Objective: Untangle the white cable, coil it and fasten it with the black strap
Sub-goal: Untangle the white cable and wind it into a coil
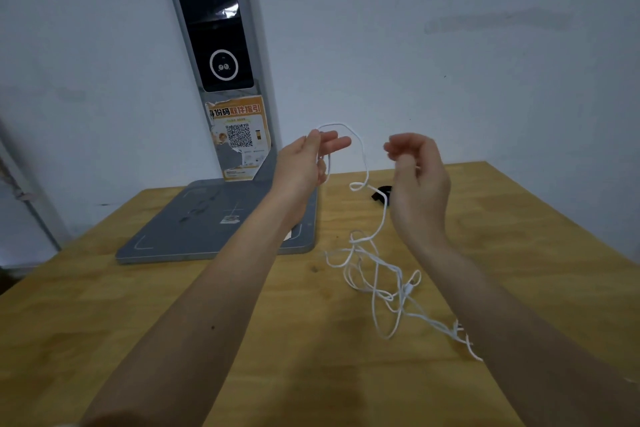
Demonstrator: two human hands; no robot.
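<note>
White cable runs up from the bench into the left hand, whose thumb and fingers pinch one end of it while two fingers stay stretched out, so a small loop arches above them. I judge this lifted hold is meant to let the slack hang free and show where the strands cross. Across from it, the right hand is raised with its fingers loosely curled; whether they catch a strand I cannot tell. Below both hands, most of the cable lies in a loose tangle near the middle of the wooden bench, trailing toward its right edge. Just behind the right wrist, toward the far edge, rests the black strap, untouched. A grey scanner stand occupies the far left corner.
</note>
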